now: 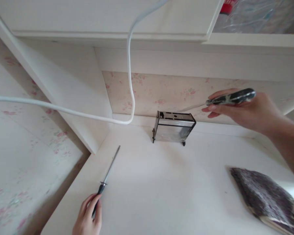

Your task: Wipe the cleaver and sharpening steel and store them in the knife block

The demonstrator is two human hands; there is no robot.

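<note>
White counter (161, 186), floral wallpaper (147, 94) behind it, white cupboard (107, 19) overhead. Block (172, 123) stands upright at the far side, near the wall, roughly mid-scene: boxy, shiny metal top with black slots, black edging, see-through lower front, small dark feet; looks narrow, probably light enough to shift if knocked. Knife (231, 98) is at its far right, black handle with pale smears, thin blade pointing left toward the block top. Step in hand, as judged: blade being held at the block. Blade tip shows by the top's far edge; can't tell if it touches or sits in a slot. Any move from this pose calls for a steady wrist, blade in line with a slot, no push on the block. Right hand (250, 114) has fingers closed round the knife handle, fingertips near the blade end, no gap to speak of. Left hand (88, 212) is at near left, fingers wrapped on the black handle of the steel (112, 164), a long thin grey rod with a small guard, its tip aimed far and slightly right, well apart from the block. Rod low over the counter; contact unclear. Fuzzy dark cloth-like item (267, 195) lies at near right, exact kind unclear. White cable (129, 65) loops across the view at left. Clear plastic (252, 13) with a red bit shows at far right, up high.
</note>
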